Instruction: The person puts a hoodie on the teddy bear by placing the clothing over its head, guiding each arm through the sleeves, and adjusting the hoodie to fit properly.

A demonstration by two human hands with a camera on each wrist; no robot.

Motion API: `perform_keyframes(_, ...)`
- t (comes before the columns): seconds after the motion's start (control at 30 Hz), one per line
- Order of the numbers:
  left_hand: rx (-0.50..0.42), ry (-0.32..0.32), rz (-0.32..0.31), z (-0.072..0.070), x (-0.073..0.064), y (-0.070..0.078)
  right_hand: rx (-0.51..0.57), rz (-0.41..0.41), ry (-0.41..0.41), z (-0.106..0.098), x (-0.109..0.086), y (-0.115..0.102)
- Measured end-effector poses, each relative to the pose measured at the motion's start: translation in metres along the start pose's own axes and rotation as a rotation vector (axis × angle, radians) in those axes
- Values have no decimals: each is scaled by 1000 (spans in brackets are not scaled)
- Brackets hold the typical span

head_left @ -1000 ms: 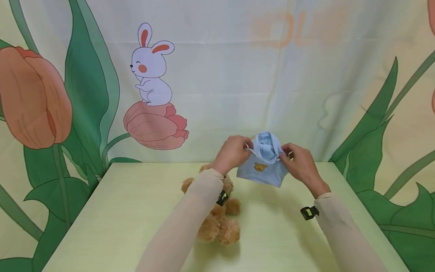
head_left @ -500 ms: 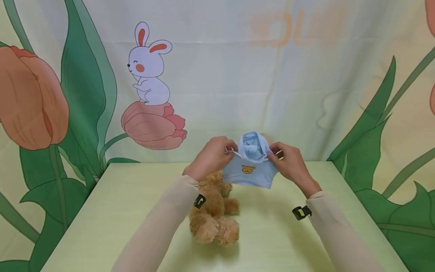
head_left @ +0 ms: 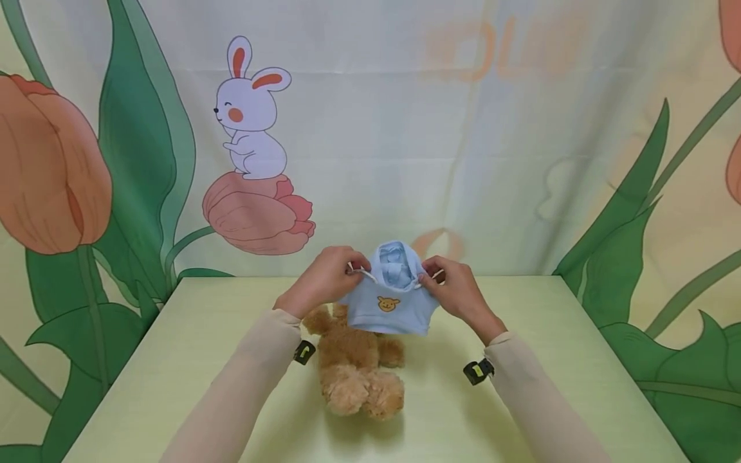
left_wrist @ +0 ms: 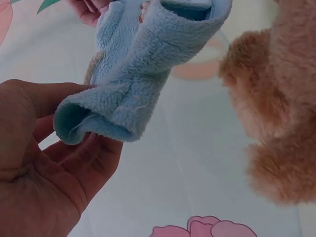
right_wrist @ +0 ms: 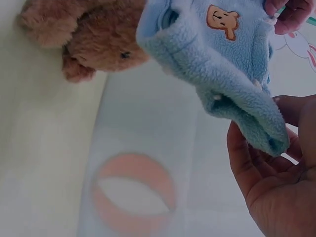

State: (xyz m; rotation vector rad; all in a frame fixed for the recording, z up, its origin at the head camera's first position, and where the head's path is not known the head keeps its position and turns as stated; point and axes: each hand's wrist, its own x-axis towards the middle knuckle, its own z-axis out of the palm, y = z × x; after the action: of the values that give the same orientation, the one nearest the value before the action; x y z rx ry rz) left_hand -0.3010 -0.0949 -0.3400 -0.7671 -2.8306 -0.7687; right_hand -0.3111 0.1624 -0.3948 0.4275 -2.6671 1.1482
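A small light blue fleece hoodie (head_left: 399, 319) with a bear-face patch (head_left: 388, 303) hangs spread between both hands, its hood upright. My left hand (head_left: 324, 278) pinches it at one shoulder beside the white drawstring, and my right hand (head_left: 458, 288) pinches the opposite shoulder. Below and behind the hem, a brown teddy bear (head_left: 347, 350) lies on the table, legs toward me; the hoodie covers much of its head. In the left wrist view, fingers hold the cloth near an open sleeve end (left_wrist: 94, 118). The right wrist view shows the other sleeve (right_wrist: 261, 131) between thumb and fingers.
The pale green table (head_left: 202, 360) extends to both sides of the bear. A printed curtain (head_left: 370, 128) with a rabbit, tulips and leaves stands behind the table's back edge. A black wrist strap (head_left: 478, 371) sits on each sleeve.
Both hands have carried the hoodie left and slightly down, from beside the teddy bear to over its head end. The bear's body is now less covered by the left arm.
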Motion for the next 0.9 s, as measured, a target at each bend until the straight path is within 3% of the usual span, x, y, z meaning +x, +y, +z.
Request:
perform_keyframes(0.33, -86, -83, -83, 2, -8, -25, 59, 24, -67, 32, 0, 9)
perform_keyframes(0.57, -96, -125, -119, 9, -10, -41, 91, 77, -114, 54, 0, 22)
perform_keyframes(0.9, -132, -120, -165, 21, -15, -58, 101, 132, -114, 72, -3, 32)
